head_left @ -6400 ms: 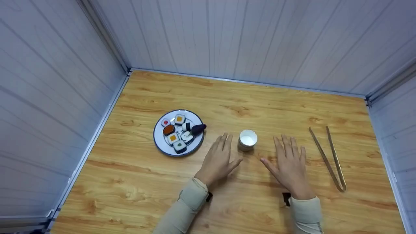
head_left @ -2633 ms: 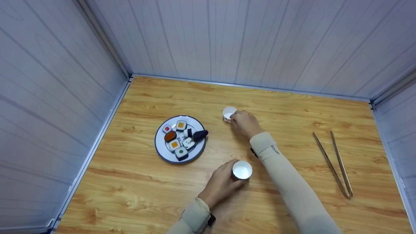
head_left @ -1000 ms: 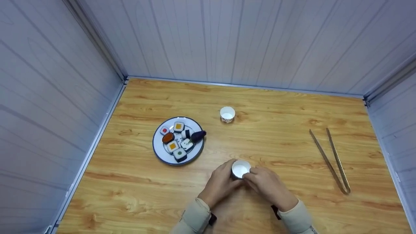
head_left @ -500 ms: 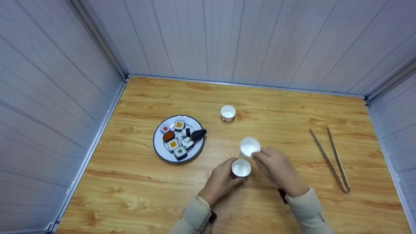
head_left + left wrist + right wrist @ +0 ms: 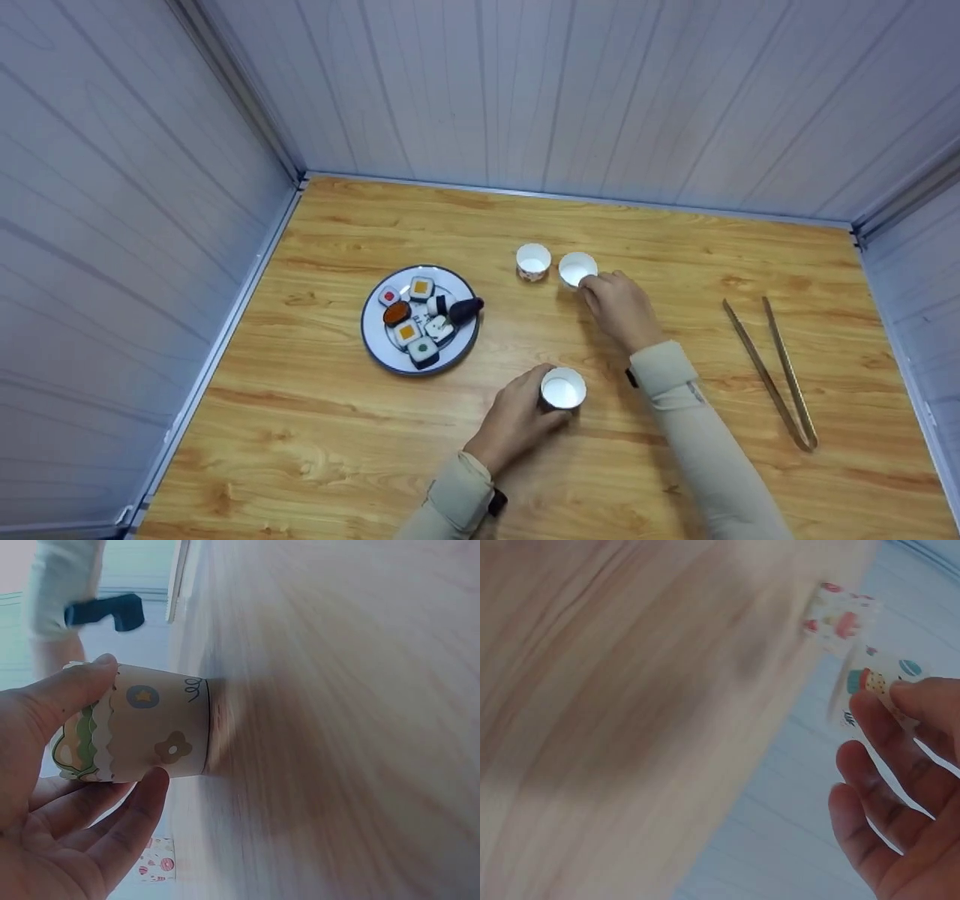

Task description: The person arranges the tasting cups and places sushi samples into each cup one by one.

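Note:
My left hand grips a small stack of nested paper baking cups, standing upright near the table's front. In the left wrist view, thumb and fingers are around the stack, whose scalloped rims overlap. Farther back, my right hand pinches one white paper baking cup by its near rim. The right wrist view shows a cupcake print on this cup, which appears slightly above the table. Just left of it stands another baking cup with a red-patterned side; a narrow gap separates the two.
A blue-rimmed plate at left carries several sushi pieces and a dark eggplant-shaped piece overhanging its right rim. Metal tongs lie spread at right. White panel walls enclose the wooden table.
My right hand first set one cup at the back, then returned to the stack, lifted off another cup and carried it back beside the first. My left hand keeps holding the stack.

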The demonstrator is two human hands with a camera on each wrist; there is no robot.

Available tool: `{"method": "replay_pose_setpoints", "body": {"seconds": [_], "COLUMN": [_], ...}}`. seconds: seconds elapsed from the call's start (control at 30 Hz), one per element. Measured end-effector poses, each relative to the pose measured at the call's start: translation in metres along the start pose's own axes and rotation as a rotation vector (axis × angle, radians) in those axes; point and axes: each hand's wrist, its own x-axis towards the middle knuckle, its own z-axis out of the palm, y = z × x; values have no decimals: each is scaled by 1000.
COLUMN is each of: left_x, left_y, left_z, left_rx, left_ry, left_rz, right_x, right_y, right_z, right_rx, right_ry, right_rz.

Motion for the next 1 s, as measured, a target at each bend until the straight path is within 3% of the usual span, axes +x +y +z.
{"method": "replay_pose_setpoints", "body": {"seconds": [0.3,0.57,0.77,1.0], "left_x": [1,1,2,1], "left_y": [0,0,0,-1], "left_z": [1,0,1,1], "left_rx": [9,6,-1,-3], "left_ry": [9,6,-1,8], "left_rz": [46,32,20,21], "right_x": [23,27,22,5], "right_y": [11,12,10,-2], "right_z": [19,34,32,7], "right_rx": [5,7,-41,-73], "right_ry": [-77,-129,-59,44], "right_rz": [126,195,167,34]}}
